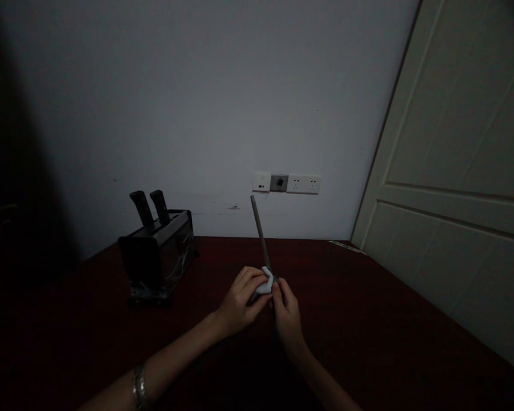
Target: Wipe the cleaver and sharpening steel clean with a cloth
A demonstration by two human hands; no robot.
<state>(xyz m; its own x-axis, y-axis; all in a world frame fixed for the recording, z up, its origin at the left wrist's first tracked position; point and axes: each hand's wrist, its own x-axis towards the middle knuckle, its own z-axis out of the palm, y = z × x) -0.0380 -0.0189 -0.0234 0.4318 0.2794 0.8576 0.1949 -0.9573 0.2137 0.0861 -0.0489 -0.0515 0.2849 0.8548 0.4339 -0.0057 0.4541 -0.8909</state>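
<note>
A metal bracelet (140, 388) circles the left forearm at the bottom edge, at about 7 o'clock from the hands, and both forearms are cut off by the frame there. The room is very dim, so the dark red table (368, 319) shows little detail and the far left of the view is lost in black. At the middle of the table the left hand (239, 301) has its fingers curled around a white cloth (264, 283), pressing it against the base of a grey rod (260, 231). The right hand (288, 317), touching the left at 3 o'clock of it, closes its fingers on the rod's lower end, which is hidden inside the grip; whether a handle sits there cannot be told. The rod is slim, straight and dull grey, and it could be a blade seen edge-on. Its long axis stands nearly upright, leaning slightly left, with the free tip pointing to about 11 o'clock, in front of the wall (197, 103). A dark knife block (158, 257) with two black handles stands at 9 o'clock of the hands. A white socket strip (286, 183) sits at 12 o'clock, and a pale door (454, 171) at 3 o'clock is cut off by the right edge.
</note>
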